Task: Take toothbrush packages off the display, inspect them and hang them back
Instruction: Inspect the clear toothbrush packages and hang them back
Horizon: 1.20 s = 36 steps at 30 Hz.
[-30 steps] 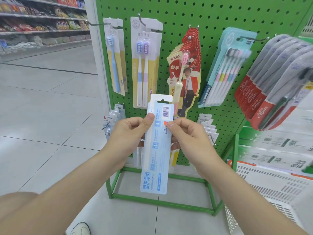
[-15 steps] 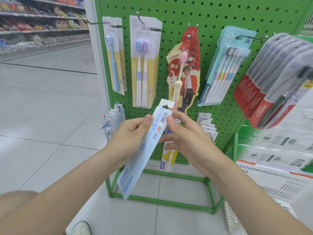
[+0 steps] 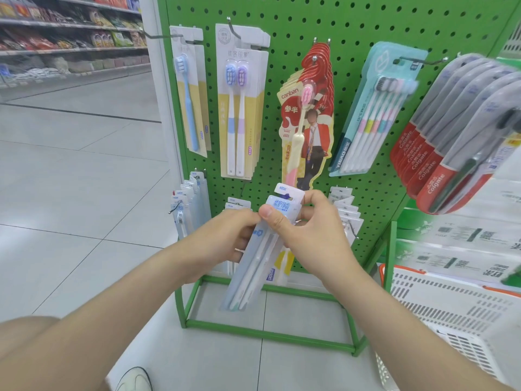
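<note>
Head view: the green perforated metal display (image 3: 366,24) carries rows of hung packs. One pale-blue card-and-plastic toothbrush package (image 3: 255,263) is off it, tilted before the lower hooks, and the left hand (image 3: 222,235) and right hand (image 3: 313,235) both pinch it near the top. Inspection looks nearly done; rehanging remains. Half a second ago its barcode side showed; now its front does.

Two hands hold a pack (image 3: 253,272) before a green pegboard (image 3: 366,24).
Left hand (image 3: 222,235) grips the pack's left edge; right hand (image 3: 315,235) pinches near its top, thumb on the front. The pack is tilted, with the "NEW" tab up by the board and the bottom end low left. On hooks above: blue-brush pack (image 3: 191,94), twin pack (image 3: 239,108), canban packs (image 3: 307,117), multi-brush pack (image 3: 375,108), Colgate packs (image 3: 451,136). Basket (image 3: 451,306) lower right; shoe (image 3: 135,379) on the floor (image 3: 70,193).
</note>
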Motion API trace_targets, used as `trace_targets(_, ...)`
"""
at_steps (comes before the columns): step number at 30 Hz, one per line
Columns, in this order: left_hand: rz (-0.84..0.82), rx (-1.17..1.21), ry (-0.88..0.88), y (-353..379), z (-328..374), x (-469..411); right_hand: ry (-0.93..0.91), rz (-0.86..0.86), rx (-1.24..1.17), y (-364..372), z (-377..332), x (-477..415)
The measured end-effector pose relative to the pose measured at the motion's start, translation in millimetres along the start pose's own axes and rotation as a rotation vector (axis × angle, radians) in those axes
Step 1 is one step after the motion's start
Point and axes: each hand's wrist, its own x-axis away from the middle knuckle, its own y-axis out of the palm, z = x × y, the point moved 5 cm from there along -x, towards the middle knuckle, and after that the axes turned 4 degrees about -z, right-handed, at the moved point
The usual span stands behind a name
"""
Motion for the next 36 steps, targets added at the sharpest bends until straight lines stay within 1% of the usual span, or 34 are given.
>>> trace_targets(2, -0.025, -0.136, 0.047, -2.4, -3.4, -1.1, 0.0, 0.011, -0.042, -0.9, -2.7, -2.3)
trace_targets(4, -0.026, -0.209, 0.066, -8.7, -12.1, -2.8, -0.018, -0.035, -0.117, 0.7, -6.3, -5.4)
trace_targets(5, -0.029, -0.221, 0.069, -11.4, -14.5, -2.9, -0.038, -0.058, -0.103, 1.0, -6.9, -7.8)
trace_targets(7, 0.006, -0.225, 0.068, -16.8, -16.0, -4.6, -0.109, -0.047, 0.049, -0.2, -5.9, -15.7)
trace_targets(8, 0.067, -0.216, 0.065, -22.4, -17.2, -6.3, -0.152, -0.022, 0.144, -0.4, -5.3, -19.6)
trace_targets(10, 0.267, -0.229, 0.05, -38.2, -17.7, -7.7, -0.225, 0.016, 0.323, 2.4, -4.5, -25.3)
trace_targets(12, 0.473, -0.432, 0.062, -54.2, -13.9, -6.0, -0.265, 0.024, 0.491, 8.7, -5.0, -28.5)
trace_targets(14, 0.56, -0.653, 0.063, -63.9, -12.7, -7.3, -0.283, 0.014, 0.64, 18.2, -5.7, -32.2)
trace_targets(16, 0.554, -0.843, 0.089, -66.3, -11.1, -11.6, -0.271, 0.014, 0.778, 27.7, -5.8, -37.9)
trace_targets(18, 0.497, -1.012, 0.115, -63.2, -12.4, -19.9, -0.221, 0.01, 0.881, 35.0, -5.0, -45.9)
trace_targets(21, 0.402, -1.132, 0.09, -59.9, -18.3, -31.9, -0.118, -0.025, 0.964, 42.8, -6.4, -53.7)
trace_targets(25, 0.359, -1.115, 0.085, -64.2, -31.2, -47.8, -0.067, -0.116, 1.038, 55.9, -5.3, -63.3)
trace_targets(28, 0.334, -1.089, 0.07, -66.8, -39.9, -55.9, -0.076, -0.155, 1.066, 66.2, 0.4, -73.8)
trace_targets(33, 0.314, -1.035, 0.076, -71.2, -43.1, -60.7, -0.095, -0.18, 1.064, 74.8, 3.7, -88.2)
trace_targets(36, 0.325, -1.005, 0.087, -72.3, -42.0, -58.6, -0.087, -0.156, 1.028, 76.7, 10.6, -100.0)
